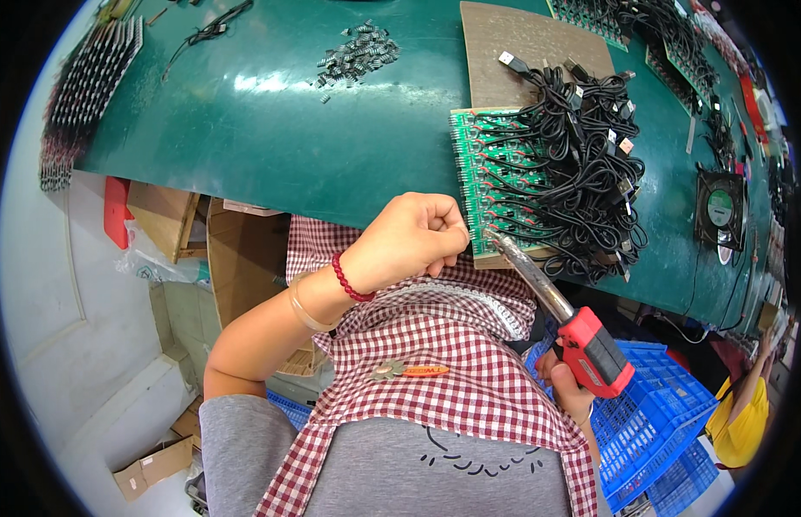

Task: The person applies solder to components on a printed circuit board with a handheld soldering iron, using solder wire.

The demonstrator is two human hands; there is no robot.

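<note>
A green circuit-board panel (484,185) lies at the table's front edge, with black USB cables (581,164) running from it into a tangled bundle on its right. My right hand (566,386) is closed round the handle of a red and black soldering gun (595,353). Its long metal barrel points up and left, and the tip is at the lower part of the panel. Just left of that tip, my left hand (418,231) is pinched, thumb against curled fingers. Whatever it may hold is hidden or too small to make out.
A brown board (538,34) lies partly beneath the panel. Small black parts (359,53) form a pile farther back. Stacked boards (90,82) stand at far left, a fan (721,209) at right. Blue crates (650,414) are below right, near a person in yellow (738,422).
</note>
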